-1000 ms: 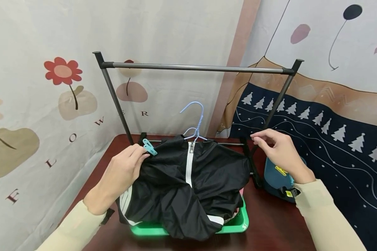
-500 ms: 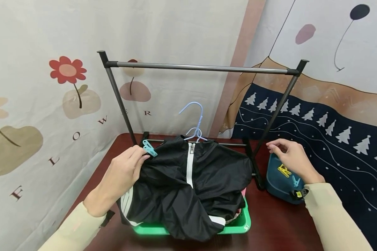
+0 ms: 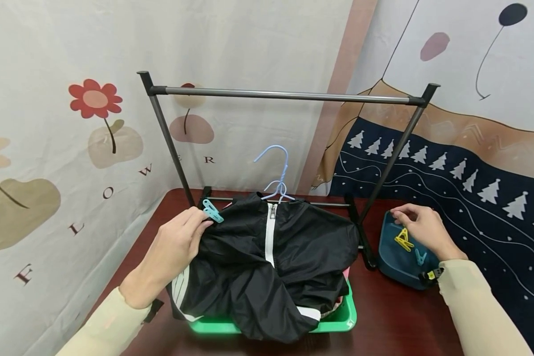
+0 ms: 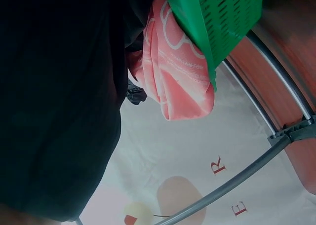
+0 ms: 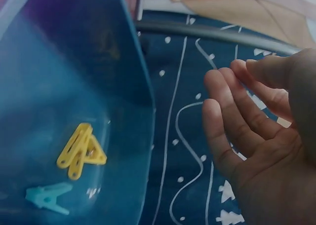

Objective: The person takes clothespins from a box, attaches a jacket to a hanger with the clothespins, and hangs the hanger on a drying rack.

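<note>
A black zip jacket (image 3: 244, 257) with white trim is draped over a light blue hanger (image 3: 283, 170), whose hook stands up above the collar. My left hand (image 3: 166, 252) pinches the jacket's left shoulder. Right at those fingertips a light blue clothespin (image 3: 212, 211) sits on the shoulder; its exact grip on the cloth is hidden. My right hand (image 3: 427, 230) hovers over the dark blue bin (image 3: 389, 264), fingers loosely bent, holding nothing. Inside that bin lie yellow plastic (image 5: 81, 151), one or two clothespins, I cannot tell which, and a light blue clothespin (image 5: 49, 198).
Beneath the jacket stands a green basket (image 3: 338, 324) with pink cloth (image 4: 180, 82) in it. A metal rack (image 3: 276, 95) spans behind, its right foot beside the bin. Everything rests on a dark red table (image 3: 382, 316) against printed wall cloths.
My right hand has moved right and down, from near the rack's right post to over the bin. The left hand keeps its hold on the jacket.
</note>
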Tool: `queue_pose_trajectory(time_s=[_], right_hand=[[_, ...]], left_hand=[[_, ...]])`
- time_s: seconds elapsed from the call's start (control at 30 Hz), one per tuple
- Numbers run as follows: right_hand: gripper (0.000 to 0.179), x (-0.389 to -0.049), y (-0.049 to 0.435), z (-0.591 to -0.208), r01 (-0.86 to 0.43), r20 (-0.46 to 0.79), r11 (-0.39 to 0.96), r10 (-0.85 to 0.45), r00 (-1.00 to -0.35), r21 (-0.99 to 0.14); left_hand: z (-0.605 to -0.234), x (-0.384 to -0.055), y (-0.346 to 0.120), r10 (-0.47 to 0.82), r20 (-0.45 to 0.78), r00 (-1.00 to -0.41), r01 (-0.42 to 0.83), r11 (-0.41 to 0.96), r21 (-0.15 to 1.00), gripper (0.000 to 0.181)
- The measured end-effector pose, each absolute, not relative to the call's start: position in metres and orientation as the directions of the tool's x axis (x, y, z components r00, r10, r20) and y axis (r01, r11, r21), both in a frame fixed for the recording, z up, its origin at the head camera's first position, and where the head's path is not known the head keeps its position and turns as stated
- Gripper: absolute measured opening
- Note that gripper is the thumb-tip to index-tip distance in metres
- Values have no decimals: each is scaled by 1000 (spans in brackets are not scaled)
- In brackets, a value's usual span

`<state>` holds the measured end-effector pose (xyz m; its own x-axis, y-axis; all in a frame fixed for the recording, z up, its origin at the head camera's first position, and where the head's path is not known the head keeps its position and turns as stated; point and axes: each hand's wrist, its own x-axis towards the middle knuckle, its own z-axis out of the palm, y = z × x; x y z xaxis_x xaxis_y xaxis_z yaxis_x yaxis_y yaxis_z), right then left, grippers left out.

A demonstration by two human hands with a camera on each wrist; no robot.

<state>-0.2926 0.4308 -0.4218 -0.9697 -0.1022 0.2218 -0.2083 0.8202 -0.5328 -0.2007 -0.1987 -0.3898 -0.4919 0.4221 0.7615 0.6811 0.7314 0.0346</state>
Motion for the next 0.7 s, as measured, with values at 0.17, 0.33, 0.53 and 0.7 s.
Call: queue_pose_trajectory(time_s=[0.17, 0.33, 0.53, 0.7], right_hand=[[35, -295, 443, -427, -161, 153, 834, -93, -984, -528], [37, -298, 452, -432, -122, 84, 850, -91, -992, -512], [36, -302, 461, -436, -123, 17, 872, -130, -991, -473], [32, -306, 466, -440, -142, -36, 887, -175, -984, -438]], left_hand=[[-390, -200, -199, 422, 763, -490, 684, 729, 36, 41], [-391, -200, -199, 421, 766, -486, 687, 725, 37, 40], [-390, -199, -199, 419, 766, -488, 687, 726, 40, 39], [-390, -199, -198, 420, 768, -484, 690, 723, 40, 39]])
